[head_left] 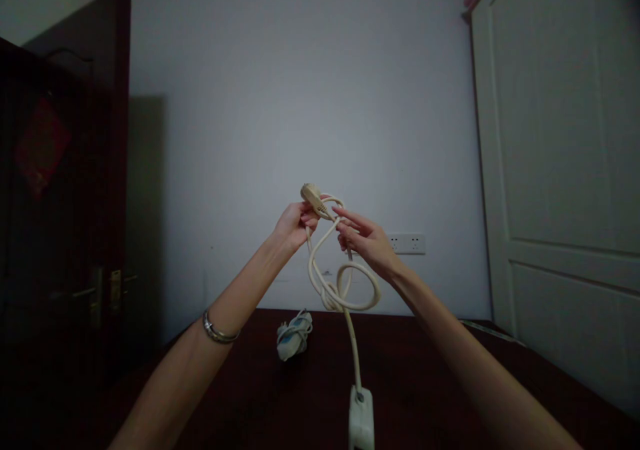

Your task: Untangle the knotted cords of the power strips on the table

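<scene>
In the head view my left hand (300,222) grips a white power cord (314,267) close to its plug (313,197), which points up and to the left. My right hand (364,237) pinches the same cord just right of the plug. Below both hands the cord hangs in loose loops with a tangle or knot in the middle. From there it runs straight down to a white power strip (361,420), cut off by the bottom edge of the picture.
A second power strip (295,335), wrapped in its own cord, lies on the dark table (300,397). Behind it, a wall socket panel (407,243) sits on the pale wall. A dark door (75,170) stands at left, a white cabinet (560,157) at right.
</scene>
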### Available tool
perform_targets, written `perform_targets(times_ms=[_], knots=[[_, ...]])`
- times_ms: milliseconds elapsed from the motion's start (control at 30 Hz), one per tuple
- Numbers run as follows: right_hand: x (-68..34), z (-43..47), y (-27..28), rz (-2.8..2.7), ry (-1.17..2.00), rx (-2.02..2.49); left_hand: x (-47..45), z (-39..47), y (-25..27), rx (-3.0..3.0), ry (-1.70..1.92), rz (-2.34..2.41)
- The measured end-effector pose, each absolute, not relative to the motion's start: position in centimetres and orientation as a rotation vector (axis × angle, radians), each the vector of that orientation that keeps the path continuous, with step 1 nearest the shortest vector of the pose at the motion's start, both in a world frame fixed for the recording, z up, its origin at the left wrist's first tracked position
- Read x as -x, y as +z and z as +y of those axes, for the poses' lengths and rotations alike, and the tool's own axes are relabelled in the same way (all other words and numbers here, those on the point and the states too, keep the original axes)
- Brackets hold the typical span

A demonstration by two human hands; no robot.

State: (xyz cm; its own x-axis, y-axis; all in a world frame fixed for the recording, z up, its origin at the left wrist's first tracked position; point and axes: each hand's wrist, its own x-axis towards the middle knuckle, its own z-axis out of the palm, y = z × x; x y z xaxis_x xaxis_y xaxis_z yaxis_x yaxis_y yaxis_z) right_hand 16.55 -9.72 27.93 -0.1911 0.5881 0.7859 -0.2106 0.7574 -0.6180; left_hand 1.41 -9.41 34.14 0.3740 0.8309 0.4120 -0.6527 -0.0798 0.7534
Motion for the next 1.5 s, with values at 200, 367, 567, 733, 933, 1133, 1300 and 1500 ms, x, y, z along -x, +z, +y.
perform_targets(times_ms=[200, 367, 567, 733, 933, 1133, 1300, 1500], knots=[[-16.8, -8.0, 26.5, -1.372, 0.939, 0.128, -0.9, -8.4, 33.8, -1.065, 1.165, 0.165], [-18.0, -6.6, 24.9, -1.320, 1.172, 0.143, -0.4, -7.8, 33.3, -1.193, 1.139, 0.139], [-19.4, -6.1, 23.7, -1.383, 1.334, 0.282, -0.6, -6.7, 31.5, -1.358, 1.066, 0.182], [-20.1, -5.5, 22.8, -1.516, 1.227, 0.337, -1.7, -6.2, 30.5, -1.465, 1.057, 0.281], [-21.2, -4.9, 21.2, -1.597, 1.236, 0.404, -1.8, -5.7, 29.4, -1.507, 1.083, 0.309], [-22.3, -4.6, 20.7, -1.583, 1.196, 0.557, -1.4, -5.1, 28.2, -1.466, 1.113, 0.213], [-24.3, -3.3, 19.6, -1.484, 1.237, 0.639, 0.3, -5.1, 28.7, -1.380, 1.270, 0.104], [-25.9, -2.2, 18.9, -1.125, 1.290, 0.400, 2.1, -5.3, 29.9, -1.462, 1.215, 0.197]])
